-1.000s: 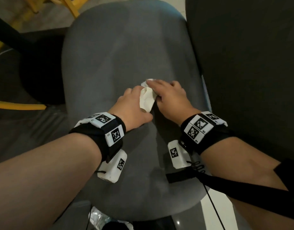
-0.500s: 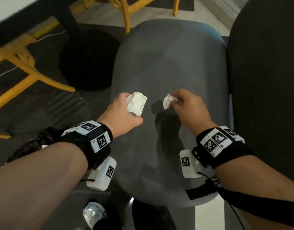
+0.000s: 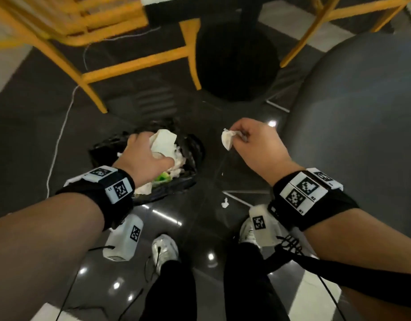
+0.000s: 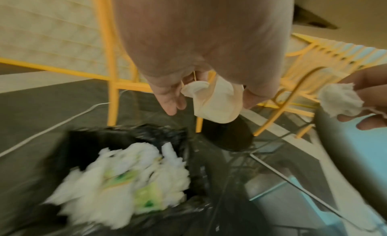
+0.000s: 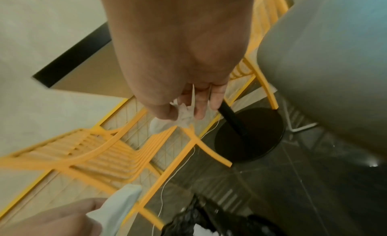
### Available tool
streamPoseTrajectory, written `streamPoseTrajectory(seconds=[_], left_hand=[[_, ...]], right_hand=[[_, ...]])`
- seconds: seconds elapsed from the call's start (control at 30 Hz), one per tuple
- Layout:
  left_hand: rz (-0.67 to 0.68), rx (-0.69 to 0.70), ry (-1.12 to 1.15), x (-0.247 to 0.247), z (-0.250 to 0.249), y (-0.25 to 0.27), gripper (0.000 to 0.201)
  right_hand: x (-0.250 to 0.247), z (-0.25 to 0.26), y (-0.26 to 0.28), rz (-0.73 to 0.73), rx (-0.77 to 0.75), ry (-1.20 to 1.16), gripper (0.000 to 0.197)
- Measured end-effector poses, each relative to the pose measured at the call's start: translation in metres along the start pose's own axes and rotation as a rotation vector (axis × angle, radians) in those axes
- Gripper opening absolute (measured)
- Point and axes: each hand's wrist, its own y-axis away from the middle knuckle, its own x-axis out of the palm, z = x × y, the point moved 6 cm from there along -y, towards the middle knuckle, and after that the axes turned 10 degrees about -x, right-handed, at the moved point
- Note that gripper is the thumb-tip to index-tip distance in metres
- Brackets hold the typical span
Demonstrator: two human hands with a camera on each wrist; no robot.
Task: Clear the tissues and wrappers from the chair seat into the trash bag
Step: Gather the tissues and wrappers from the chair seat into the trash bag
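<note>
Trash bag (image 3: 188,147) lies directly beneath left hand (image 3: 142,156) gripping its wrapper (image 3: 164,141), leftward of right hand (image 3: 257,147) pinching tissue (image 3: 227,139).

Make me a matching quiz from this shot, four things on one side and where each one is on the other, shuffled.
Things:
1. wrapper
2. tissue
3. scrap
4. trash bag

Places:
A. on the floor between the feet and the bag
B. in the right hand, beside the bag
C. open on the floor, holding white waste
D. in the left hand, over the bag

Pairs: 1-D, 2-B, 3-A, 4-C
</note>
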Motion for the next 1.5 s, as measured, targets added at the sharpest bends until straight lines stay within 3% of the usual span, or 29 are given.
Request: streamPoseTrajectory(seconds=[0.1, 0.27, 0.5, 0.63, 0.8, 0.87, 0.97, 1.07, 1.2, 1.33, 1.4, 1.5], left_hand=[[-0.012, -0.063, 0.063, -0.009, 0.058, 0.005, 0.076], [-0.082, -0.132, 0.128, -0.013, 0.109, 0.028, 0.072], [-0.171, -0.327, 0.205, -0.003, 0.171, 0.085, 0.071], [-0.144, -0.41, 0.18, -0.002, 0.208, 0.108, 0.087], [-0.105, -0.51, 0.128, 0.0, 0.243, 0.117, 0.079], [-0.063, -0.506, 0.121, 0.008, 0.243, 0.109, 0.087], [-0.037, -0.427, 0.161, 0.021, 0.229, 0.083, 0.079], [-0.039, -0.369, 0.201, 0.034, 0.217, 0.046, 0.086], [0.007, -0.304, 0.288, 0.049, 0.213, -0.009, 0.065], [-0.024, -0.26, 0.333, 0.051, 0.217, -0.052, 0.063], [-0.047, -0.221, 0.379, 0.05, 0.215, -0.065, 0.063], [-0.032, -0.191, 0.42, 0.047, 0.213, -0.068, 0.087]], right_hand=[[0.041, 0.026, 0.002, 0.054, -0.022, -0.013, 0.011], [0.082, 0.034, 0.013, 0.167, -0.032, 0.015, 0.012], [0.086, 0.01, 0.035, 0.281, -0.016, 0.091, 0.013], [0.082, -0.002, 0.046, 0.278, 0.0, 0.116, 0.011], [0.108, -0.004, 0.049, 0.307, 0.008, 0.108, 0.014], [0.129, -0.002, 0.043, 0.309, -0.007, 0.116, 0.014], [0.166, -0.003, 0.027, 0.289, -0.015, 0.093, 0.011], [0.198, -0.009, 0.006, 0.261, -0.008, 0.054, 0.01], [0.242, -0.024, -0.016, 0.213, 0.044, -0.039, 0.014], [0.267, -0.029, -0.038, 0.111, 0.091, -0.179, 0.01], [0.271, -0.027, -0.051, 0.065, 0.115, -0.267, 0.019], [0.279, -0.029, -0.062, 0.154, 0.133, -0.333, 0.056]])
